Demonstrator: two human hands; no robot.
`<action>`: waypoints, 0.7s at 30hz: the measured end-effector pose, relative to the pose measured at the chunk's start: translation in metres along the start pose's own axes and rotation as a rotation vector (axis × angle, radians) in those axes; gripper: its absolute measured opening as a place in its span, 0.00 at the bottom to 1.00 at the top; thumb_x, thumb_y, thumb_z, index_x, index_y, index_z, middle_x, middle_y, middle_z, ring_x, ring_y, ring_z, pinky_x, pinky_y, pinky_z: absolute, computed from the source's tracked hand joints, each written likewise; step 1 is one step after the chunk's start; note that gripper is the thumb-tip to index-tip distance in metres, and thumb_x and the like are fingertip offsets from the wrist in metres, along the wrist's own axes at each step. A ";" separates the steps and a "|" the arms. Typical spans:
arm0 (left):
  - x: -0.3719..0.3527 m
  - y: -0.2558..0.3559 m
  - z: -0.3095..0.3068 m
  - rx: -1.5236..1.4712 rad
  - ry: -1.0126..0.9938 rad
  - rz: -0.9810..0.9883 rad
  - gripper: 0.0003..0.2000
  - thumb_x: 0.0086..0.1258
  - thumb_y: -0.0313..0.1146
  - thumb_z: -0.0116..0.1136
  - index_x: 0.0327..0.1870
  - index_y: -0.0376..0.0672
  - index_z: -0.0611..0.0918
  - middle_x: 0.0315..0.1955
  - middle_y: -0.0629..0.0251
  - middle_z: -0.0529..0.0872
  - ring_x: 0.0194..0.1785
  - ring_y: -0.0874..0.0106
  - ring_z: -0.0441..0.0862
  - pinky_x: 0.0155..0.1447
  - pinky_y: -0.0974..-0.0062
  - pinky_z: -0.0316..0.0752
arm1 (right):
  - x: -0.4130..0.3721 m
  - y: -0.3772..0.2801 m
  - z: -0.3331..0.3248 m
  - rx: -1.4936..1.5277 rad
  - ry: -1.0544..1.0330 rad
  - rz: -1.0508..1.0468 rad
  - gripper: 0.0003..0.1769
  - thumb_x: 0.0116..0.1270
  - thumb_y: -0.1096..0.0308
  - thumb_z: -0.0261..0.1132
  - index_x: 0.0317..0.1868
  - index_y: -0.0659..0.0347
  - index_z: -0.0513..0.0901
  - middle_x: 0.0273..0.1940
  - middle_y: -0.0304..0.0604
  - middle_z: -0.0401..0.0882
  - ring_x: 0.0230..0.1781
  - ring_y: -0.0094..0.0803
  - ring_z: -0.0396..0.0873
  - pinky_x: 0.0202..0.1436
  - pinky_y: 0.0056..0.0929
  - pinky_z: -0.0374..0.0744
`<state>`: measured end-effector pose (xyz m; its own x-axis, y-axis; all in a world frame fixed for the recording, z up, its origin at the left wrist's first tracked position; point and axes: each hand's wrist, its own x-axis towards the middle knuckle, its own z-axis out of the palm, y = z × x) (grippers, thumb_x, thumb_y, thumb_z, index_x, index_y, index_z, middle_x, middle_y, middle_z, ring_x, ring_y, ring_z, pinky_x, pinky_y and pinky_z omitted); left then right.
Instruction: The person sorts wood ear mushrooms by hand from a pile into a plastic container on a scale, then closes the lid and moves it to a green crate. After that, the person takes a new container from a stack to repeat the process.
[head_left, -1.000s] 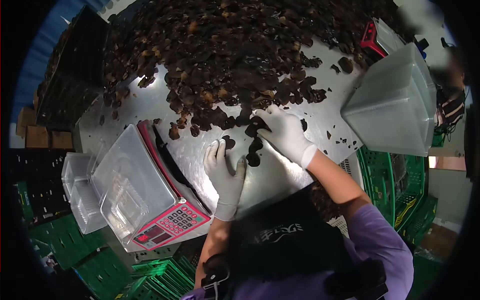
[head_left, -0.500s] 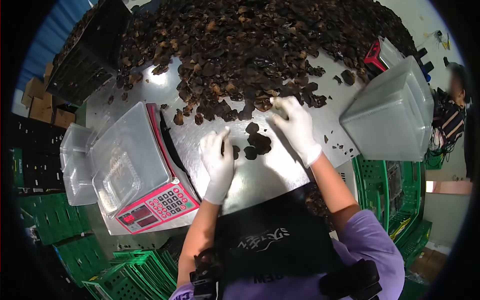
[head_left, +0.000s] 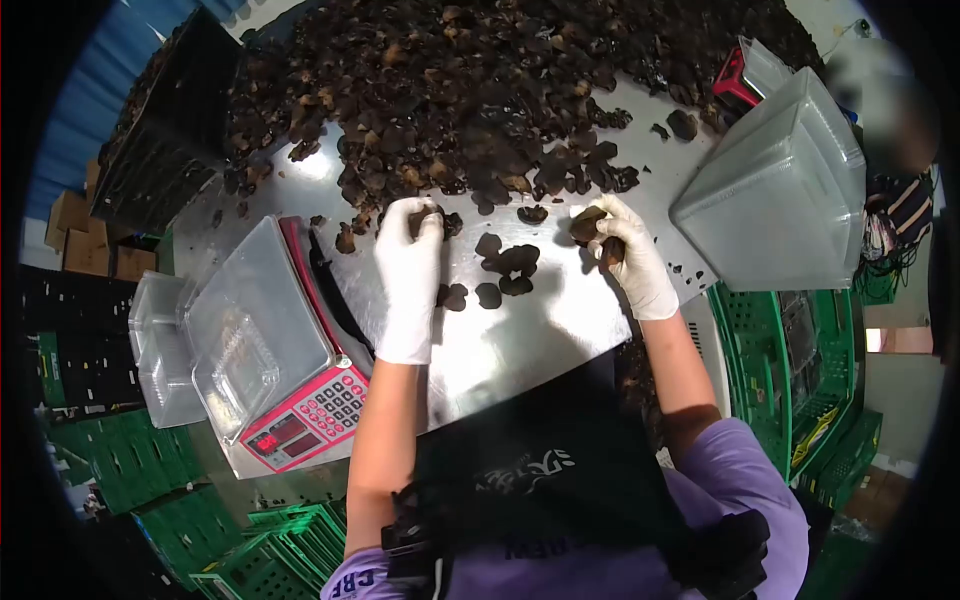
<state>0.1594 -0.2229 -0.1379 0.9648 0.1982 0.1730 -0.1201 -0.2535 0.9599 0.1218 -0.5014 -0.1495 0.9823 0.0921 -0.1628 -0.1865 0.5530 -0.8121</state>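
Dark brown, curled pieces that look like wood ear mushrooms form a large heap (head_left: 470,100) at the back of the metal table (head_left: 510,350). My left hand (head_left: 409,270), in a white glove, is at the heap's near edge, its fingers closed on a mushroom piece (head_left: 420,218) partly hidden by them. Right of it, my right hand (head_left: 640,265), gloved too, grips a couple of mushroom pieces (head_left: 588,226) between thumb and fingers. Between the hands a small cluster of loose pieces (head_left: 512,262) lies flat on the metal, with a single piece (head_left: 533,214) just above.
On the left a pink-framed scale (head_left: 310,420) carries a clear plastic tub (head_left: 265,310). Stacked clear tubs (head_left: 780,200) stand at the right, near another red scale (head_left: 735,80). A black crate (head_left: 165,130) is back left; green crates (head_left: 790,380) flank the table. A blurred person is far right.
My left hand has moved forward to the heap's edge and closed on a piece. My right hand has drawn back to the right from the heap, with mushroom pieces in its fingers.
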 end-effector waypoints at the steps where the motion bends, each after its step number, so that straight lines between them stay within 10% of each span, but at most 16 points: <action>1: -0.004 -0.001 -0.010 -0.161 -0.009 -0.065 0.10 0.70 0.18 0.53 0.49 0.38 0.80 0.39 0.69 0.83 0.37 0.82 0.77 0.44 0.86 0.71 | -0.004 -0.002 0.008 0.069 -0.018 0.017 0.20 0.62 0.71 0.57 0.56 0.65 0.75 0.47 0.51 0.83 0.31 0.32 0.84 0.27 0.20 0.81; 4: -0.021 -0.008 -0.027 -0.219 0.029 -0.251 0.19 0.69 0.15 0.47 0.60 0.39 0.78 0.39 0.68 0.83 0.35 0.82 0.75 0.43 0.86 0.71 | -0.004 0.000 0.019 0.233 -0.192 0.067 0.33 0.63 0.64 0.59 0.68 0.65 0.67 0.53 0.51 0.79 0.46 0.41 0.84 0.38 0.25 0.82; 6: -0.025 -0.016 -0.029 0.070 -0.033 -0.146 0.21 0.65 0.15 0.50 0.58 0.42 0.81 0.43 0.66 0.81 0.42 0.76 0.78 0.49 0.80 0.74 | -0.003 0.008 0.030 0.229 -0.072 0.144 0.23 0.67 0.63 0.61 0.60 0.62 0.77 0.40 0.42 0.83 0.32 0.29 0.81 0.29 0.19 0.75; 12: -0.003 -0.007 0.001 0.797 -0.227 0.185 0.18 0.59 0.25 0.62 0.53 0.45 0.83 0.44 0.55 0.80 0.46 0.56 0.81 0.52 0.66 0.77 | -0.002 0.021 0.063 -1.213 0.074 -0.227 0.21 0.57 0.62 0.73 0.51 0.59 0.84 0.30 0.40 0.80 0.28 0.30 0.78 0.34 0.26 0.75; 17: 0.010 -0.016 0.017 0.991 -0.239 0.259 0.12 0.56 0.31 0.66 0.41 0.41 0.82 0.45 0.54 0.80 0.45 0.54 0.82 0.47 0.61 0.79 | -0.011 0.038 0.083 -1.624 -0.021 -0.198 0.37 0.44 0.55 0.78 0.56 0.57 0.79 0.46 0.52 0.76 0.44 0.46 0.80 0.47 0.36 0.79; 21: -0.001 -0.024 0.009 0.774 -0.136 0.326 0.09 0.57 0.29 0.64 0.38 0.40 0.80 0.41 0.57 0.82 0.43 0.54 0.82 0.45 0.63 0.77 | -0.027 0.063 0.072 -1.521 0.064 -0.452 0.20 0.47 0.65 0.77 0.40 0.60 0.79 0.41 0.48 0.76 0.38 0.42 0.81 0.42 0.34 0.80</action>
<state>0.1640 -0.2258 -0.1631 0.9352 -0.1001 0.3396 -0.2511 -0.8639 0.4366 0.0846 -0.4091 -0.1559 0.9637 0.1017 0.2468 0.2293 -0.7888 -0.5703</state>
